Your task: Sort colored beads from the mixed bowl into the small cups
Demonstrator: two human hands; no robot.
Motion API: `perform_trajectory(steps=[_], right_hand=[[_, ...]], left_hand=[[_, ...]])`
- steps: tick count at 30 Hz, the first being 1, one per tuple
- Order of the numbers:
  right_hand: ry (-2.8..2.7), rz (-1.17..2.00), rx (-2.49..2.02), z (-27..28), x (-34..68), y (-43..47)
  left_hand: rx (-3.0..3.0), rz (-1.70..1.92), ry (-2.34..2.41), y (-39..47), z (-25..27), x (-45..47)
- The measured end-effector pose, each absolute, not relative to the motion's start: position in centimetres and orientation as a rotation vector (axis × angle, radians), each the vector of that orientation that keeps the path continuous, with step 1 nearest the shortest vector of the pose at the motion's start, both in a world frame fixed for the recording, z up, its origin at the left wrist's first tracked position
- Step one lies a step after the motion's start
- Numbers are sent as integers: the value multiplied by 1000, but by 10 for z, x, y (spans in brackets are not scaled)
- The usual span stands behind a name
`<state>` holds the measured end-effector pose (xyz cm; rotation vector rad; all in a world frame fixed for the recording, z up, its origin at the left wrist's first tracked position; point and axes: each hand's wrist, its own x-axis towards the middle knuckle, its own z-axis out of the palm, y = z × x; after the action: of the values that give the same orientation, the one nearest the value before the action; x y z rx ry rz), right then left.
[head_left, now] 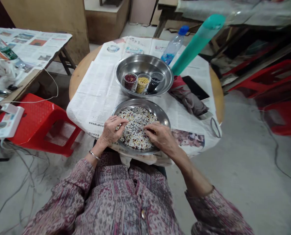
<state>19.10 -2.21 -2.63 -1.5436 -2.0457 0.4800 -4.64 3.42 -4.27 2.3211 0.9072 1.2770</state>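
A shallow steel bowl [165, 120] on the newspaper holds mixed grains [138, 127], mostly white with dark, red and yellow ones among them. Over its left rim is my left hand [112, 130], thumb and fingertips pinched together above the grains. My right hand [161, 135] reaches in from the right side, also in a pinch, close to the grains. Whatever the fingertips hold is too small to make out. Just behind, a larger steel basin [144, 60] contains a cup of red beans [130, 81], a cup of yellow beans [143, 84] and a cup of black beans [155, 83].
Newspaper covers the round table [83, 76]. Toward the right stand a plastic bottle [172, 47] and a tall green cylinder [198, 44], near a folded umbrella [188, 96] and a dark phone [195, 87]. A red stool [41, 120] bears a power strip [9, 120] at left.
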Motion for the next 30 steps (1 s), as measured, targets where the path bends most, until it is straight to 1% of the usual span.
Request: perform_trajectory(steps=[9, 18, 30], right_hand=[[-2239, 350, -1486, -33, 177, -18], [-2093, 316, -1520, -36, 179, -21], [-2094, 289, -1557, -32, 178, -22]], left_hand=[[2345, 1281, 898, 35, -43, -46], [2334, 1278, 893, 35, -45, -46], [2331, 1279, 904, 34, -44, -46]])
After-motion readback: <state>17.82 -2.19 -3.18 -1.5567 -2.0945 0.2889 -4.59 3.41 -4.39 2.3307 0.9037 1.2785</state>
